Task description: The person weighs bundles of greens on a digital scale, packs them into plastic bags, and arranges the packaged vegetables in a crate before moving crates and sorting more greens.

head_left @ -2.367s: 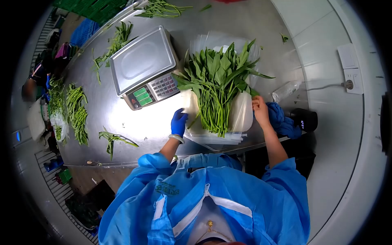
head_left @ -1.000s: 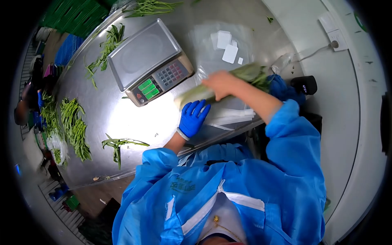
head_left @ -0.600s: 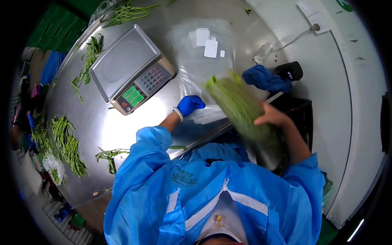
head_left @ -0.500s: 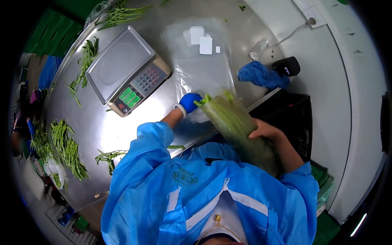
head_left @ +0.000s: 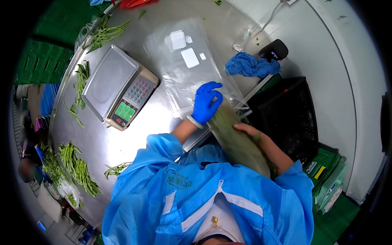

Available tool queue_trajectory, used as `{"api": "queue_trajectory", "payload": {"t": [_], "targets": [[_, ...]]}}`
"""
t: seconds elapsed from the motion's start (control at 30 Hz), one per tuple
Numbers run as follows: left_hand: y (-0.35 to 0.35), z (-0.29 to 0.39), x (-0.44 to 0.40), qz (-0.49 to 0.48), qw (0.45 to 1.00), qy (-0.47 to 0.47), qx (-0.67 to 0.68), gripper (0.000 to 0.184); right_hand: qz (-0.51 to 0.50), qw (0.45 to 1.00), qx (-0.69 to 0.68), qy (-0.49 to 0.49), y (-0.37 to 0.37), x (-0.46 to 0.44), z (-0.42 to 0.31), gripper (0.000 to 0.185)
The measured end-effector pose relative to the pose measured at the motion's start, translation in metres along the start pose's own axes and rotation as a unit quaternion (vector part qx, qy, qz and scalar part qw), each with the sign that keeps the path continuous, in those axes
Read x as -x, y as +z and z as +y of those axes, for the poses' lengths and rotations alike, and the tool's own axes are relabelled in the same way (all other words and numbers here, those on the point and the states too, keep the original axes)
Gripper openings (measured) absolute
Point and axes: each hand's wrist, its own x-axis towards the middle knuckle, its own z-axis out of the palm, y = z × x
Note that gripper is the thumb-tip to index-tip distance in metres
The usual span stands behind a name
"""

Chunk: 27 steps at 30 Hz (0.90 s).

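Head view: a steel table (head_left: 134, 143) beside a white wall (head_left: 322, 81) bears a scale (head_left: 110, 81), loose greens (head_left: 79, 167) and clear bags (head_left: 173, 83) topped with white cards (head_left: 190, 58); a blue cloth (head_left: 251, 65) lies near a black crate (head_left: 288, 118). Right hand (head_left: 253, 131), bare, grasps the bagged greens (head_left: 237, 145), slanted before the blue jacket (head_left: 204, 179). Gloved left hand (head_left: 206, 104), fingers part curled, is at their upper end; whether it grips plastic I cannot tell
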Motion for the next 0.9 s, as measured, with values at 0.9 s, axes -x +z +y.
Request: {"api": "queue_trajectory", "payload": {"t": [0.9], "targets": [[-0.054,0.108,0.087,0.053,0.593,-0.538,0.596,0.055,0.069,0.935,-0.028,-0.346,0.116,-0.022,-0.108,0.051]]}}
